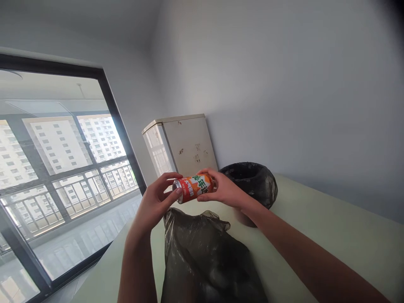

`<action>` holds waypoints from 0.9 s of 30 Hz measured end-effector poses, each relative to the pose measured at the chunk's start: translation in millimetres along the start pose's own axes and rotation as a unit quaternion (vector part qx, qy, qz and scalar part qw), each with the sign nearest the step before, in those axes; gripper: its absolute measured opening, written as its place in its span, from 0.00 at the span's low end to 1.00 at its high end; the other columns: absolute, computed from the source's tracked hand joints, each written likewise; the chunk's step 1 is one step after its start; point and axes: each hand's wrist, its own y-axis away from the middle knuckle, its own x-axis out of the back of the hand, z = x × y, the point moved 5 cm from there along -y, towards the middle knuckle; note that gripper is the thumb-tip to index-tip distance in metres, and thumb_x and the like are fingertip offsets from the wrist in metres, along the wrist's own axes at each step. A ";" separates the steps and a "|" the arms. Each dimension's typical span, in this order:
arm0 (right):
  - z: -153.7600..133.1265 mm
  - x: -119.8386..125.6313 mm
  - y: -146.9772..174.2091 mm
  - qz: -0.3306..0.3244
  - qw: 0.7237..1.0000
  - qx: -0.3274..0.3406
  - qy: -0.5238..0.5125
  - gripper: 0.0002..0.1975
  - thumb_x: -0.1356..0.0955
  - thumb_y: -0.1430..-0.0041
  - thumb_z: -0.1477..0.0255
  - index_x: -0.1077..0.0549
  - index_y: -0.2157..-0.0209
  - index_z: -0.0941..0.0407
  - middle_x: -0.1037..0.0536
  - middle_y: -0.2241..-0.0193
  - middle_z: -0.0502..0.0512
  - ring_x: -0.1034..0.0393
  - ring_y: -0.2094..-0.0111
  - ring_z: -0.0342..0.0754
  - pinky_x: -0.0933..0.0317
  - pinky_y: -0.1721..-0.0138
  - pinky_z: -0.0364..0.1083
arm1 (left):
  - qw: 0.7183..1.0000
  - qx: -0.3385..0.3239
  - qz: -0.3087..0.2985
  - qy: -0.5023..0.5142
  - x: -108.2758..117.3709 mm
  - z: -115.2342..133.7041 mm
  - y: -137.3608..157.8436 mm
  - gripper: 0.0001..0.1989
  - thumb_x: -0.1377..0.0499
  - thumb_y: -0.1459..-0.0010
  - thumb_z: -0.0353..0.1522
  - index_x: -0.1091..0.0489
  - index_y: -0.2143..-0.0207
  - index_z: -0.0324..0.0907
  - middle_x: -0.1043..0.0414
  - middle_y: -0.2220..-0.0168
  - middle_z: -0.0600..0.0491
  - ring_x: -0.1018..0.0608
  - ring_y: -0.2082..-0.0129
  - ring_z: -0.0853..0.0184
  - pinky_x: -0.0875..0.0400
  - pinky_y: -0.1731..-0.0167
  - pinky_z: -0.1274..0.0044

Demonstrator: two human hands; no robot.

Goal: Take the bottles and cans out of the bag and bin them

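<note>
An orange and red drink can [195,187], lying on its side in the air, is held between my two hands. My left hand [160,198] pinches its silver end with thumb and fingers. At the other end, my right hand [217,189] grips the can with its thumb below and fingers above. Under the hands a dark, see-through plastic bag [211,261] lies on the pale green table [315,235]; its contents cannot be made out. Behind my right forearm stands a bin [261,181] lined with a black bag.
A white fridge-like cabinet [189,143] with dark marks on its front stands past the table, against the wall [284,84]. To the left is a large dark-framed glass door [120,122], with a railing and tall buildings beyond.
</note>
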 end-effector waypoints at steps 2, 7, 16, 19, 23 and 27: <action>5.0 5.5 -3.1 0.013 0.997 0.014 -0.073 0.36 0.18 0.56 0.62 0.32 0.46 0.51 0.23 0.49 0.57 0.26 0.48 0.53 0.27 0.51 0.50 | 1.000 0.009 -0.014 -0.003 -1.9 -1.2 0.0 0.18 0.38 0.34 0.40 0.30 0.45 0.46 0.24 0.48 0.45 0.19 0.52 0.57 0.18 0.59 0.70; 5.7 5.3 -3.4 0.054 0.995 0.034 -0.079 0.43 0.18 0.56 0.63 0.33 0.39 0.50 0.26 0.42 0.60 0.28 0.43 0.56 0.28 0.47 0.52 | 0.998 0.012 -0.060 -0.027 -7.7 -2.2 0.7 0.24 0.39 0.34 0.40 0.34 0.37 0.52 0.32 0.36 0.46 0.23 0.43 0.54 0.20 0.50 0.65; -14.0 -22.5 7.4 -0.020 0.992 0.119 0.033 0.34 0.23 0.44 0.66 0.30 0.36 0.44 0.27 0.39 0.54 0.26 0.46 0.52 0.30 0.43 0.56 | 0.990 0.016 -0.137 -0.030 -10.4 -2.5 5.4 0.41 0.33 0.39 0.37 0.48 0.29 0.57 0.30 0.39 0.43 0.21 0.46 0.52 0.21 0.50 0.62; -16.6 -28.4 11.1 -0.053 0.986 0.124 0.102 0.36 0.26 0.40 0.67 0.36 0.32 0.41 0.30 0.37 0.53 0.29 0.45 0.51 0.30 0.44 0.55 | 0.989 0.027 -0.132 -0.068 1.7 -7.5 7.1 0.40 0.32 0.41 0.37 0.46 0.30 0.57 0.29 0.39 0.44 0.21 0.45 0.50 0.21 0.50 0.63; -11.4 -29.8 12.6 -0.055 0.977 0.095 0.183 0.40 0.28 0.39 0.68 0.44 0.30 0.37 0.30 0.38 0.53 0.28 0.49 0.50 0.30 0.46 0.55 | 0.988 0.070 -0.084 -0.105 25.3 -27.9 3.8 0.39 0.33 0.40 0.41 0.47 0.31 0.57 0.29 0.41 0.44 0.20 0.48 0.50 0.19 0.55 0.63; -5.6 -27.5 11.7 -0.047 0.972 0.080 0.217 0.38 0.29 0.38 0.68 0.44 0.30 0.37 0.31 0.38 0.54 0.29 0.49 0.51 0.30 0.49 0.54 | 0.984 0.123 0.019 -0.129 57.6 -73.6 -3.9 0.35 0.32 0.44 0.45 0.42 0.38 0.54 0.28 0.44 0.45 0.18 0.55 0.53 0.19 0.61 0.64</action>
